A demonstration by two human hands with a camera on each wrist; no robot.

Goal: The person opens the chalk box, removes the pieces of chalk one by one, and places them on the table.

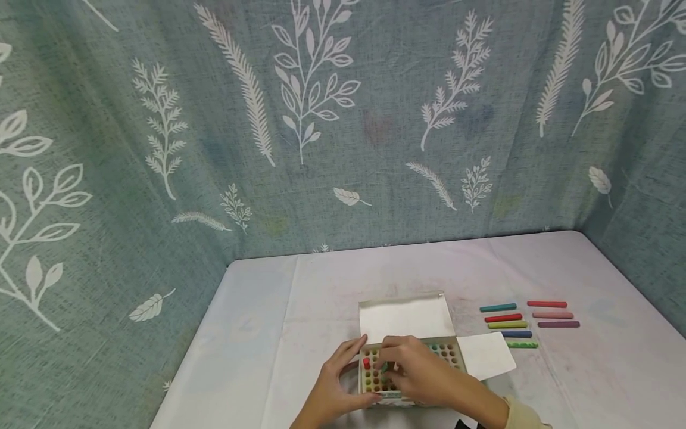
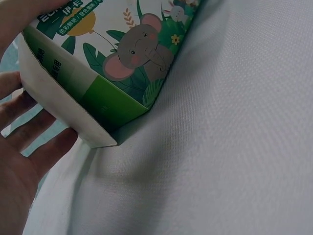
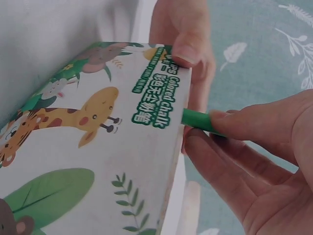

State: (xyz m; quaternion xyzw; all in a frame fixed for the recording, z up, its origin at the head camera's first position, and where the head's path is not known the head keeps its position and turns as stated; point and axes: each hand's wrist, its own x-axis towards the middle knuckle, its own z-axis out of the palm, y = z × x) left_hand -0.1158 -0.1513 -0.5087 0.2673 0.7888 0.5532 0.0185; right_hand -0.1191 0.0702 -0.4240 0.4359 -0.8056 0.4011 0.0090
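Observation:
An opened box of colored chalk (image 1: 394, 395) with rows of round holes sits at the table's near side. My left hand (image 1: 333, 381) grips its left end, thumb at the front and fingers along the side; the left wrist view shows those fingers (image 2: 51, 147) on the white end flap. Between thumb and fingertips, my right hand (image 1: 418, 368) pinches a green chalk stick (image 3: 197, 120), its far end at the box's holes. A red chalk stick (image 1: 367, 362) stands upright in a hole near the left end. My right hand covers the middle holes in the head view.
The box's lid (image 1: 407, 319) is folded back behind it, and a white side flap (image 1: 486, 356) spreads to the right. Several chalk sticks lie beyond, including a teal stick (image 1: 498, 307), a yellow-green stick (image 1: 507, 325) and a purple stick (image 1: 558, 325). A patterned curtain (image 1: 321, 202) surrounds the table.

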